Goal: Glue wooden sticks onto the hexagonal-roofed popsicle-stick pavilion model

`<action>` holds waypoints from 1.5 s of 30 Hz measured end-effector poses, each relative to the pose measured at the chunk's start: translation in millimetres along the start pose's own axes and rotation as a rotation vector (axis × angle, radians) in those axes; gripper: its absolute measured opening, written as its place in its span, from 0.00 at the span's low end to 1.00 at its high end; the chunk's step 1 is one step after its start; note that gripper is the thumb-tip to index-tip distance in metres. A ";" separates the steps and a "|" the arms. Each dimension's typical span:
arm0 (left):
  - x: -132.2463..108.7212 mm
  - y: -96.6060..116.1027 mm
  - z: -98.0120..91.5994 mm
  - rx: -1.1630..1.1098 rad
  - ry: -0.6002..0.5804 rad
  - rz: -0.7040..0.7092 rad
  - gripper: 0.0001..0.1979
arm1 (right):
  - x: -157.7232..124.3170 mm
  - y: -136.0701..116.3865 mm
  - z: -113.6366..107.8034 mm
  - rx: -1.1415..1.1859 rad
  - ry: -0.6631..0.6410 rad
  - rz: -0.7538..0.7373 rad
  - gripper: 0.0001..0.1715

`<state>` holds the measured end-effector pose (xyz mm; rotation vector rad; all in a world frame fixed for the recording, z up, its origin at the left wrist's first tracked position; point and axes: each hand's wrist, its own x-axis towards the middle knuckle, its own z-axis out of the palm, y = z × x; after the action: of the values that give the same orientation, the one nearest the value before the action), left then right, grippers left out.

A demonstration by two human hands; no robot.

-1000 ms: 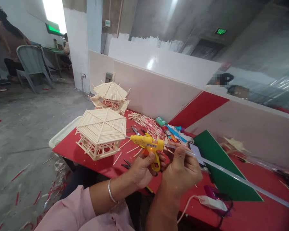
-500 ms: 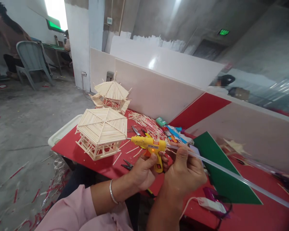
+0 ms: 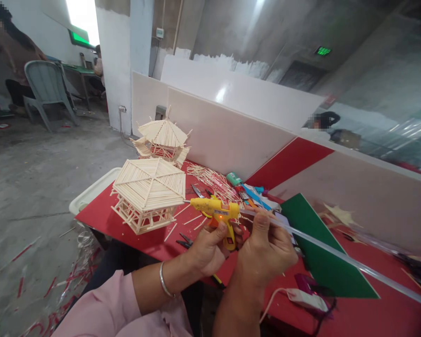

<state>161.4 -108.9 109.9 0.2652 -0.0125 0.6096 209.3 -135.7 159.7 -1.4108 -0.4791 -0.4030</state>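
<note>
A yellow hot glue gun (image 3: 210, 206) with a lit orange light is gripped by its handle in my left hand (image 3: 210, 248). Its nozzle points left, close to the roof edge of a hexagonal stick pavilion (image 3: 149, 187); whether they touch I cannot tell. My right hand (image 3: 268, 248) pinches a long clear glue stick (image 3: 323, 252), which runs from the rear of the gun far out to the right. Behind the pavilion stands a second, tiered stick model (image 3: 163, 133) with a pointed top.
Loose sticks (image 3: 214, 180) lie on the red table (image 3: 101, 210), with pliers (image 3: 185, 241) near its front edge. A green board (image 3: 326, 252) and a white power plug block (image 3: 307, 299) are at right. A low partition (image 3: 224, 126) borders the back. Other people sit farther off.
My right hand has shifted slightly left with the glue stick, towards the glue gun. The gun has moved a little left; the pavilion stays in place.
</note>
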 end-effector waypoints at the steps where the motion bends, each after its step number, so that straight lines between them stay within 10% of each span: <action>1: 0.0 -0.1 0.3 -0.002 0.005 0.000 0.19 | 0.1 -0.3 0.5 0.003 0.003 -0.006 0.19; 45: -5.7 4.7 2.4 0.016 0.018 0.057 0.21 | -6.4 -4.7 4.5 -0.053 -0.015 -0.031 0.16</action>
<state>154.2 -109.1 112.9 0.2754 0.0026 0.6688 201.1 -131.9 160.5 -1.4603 -0.5063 -0.4333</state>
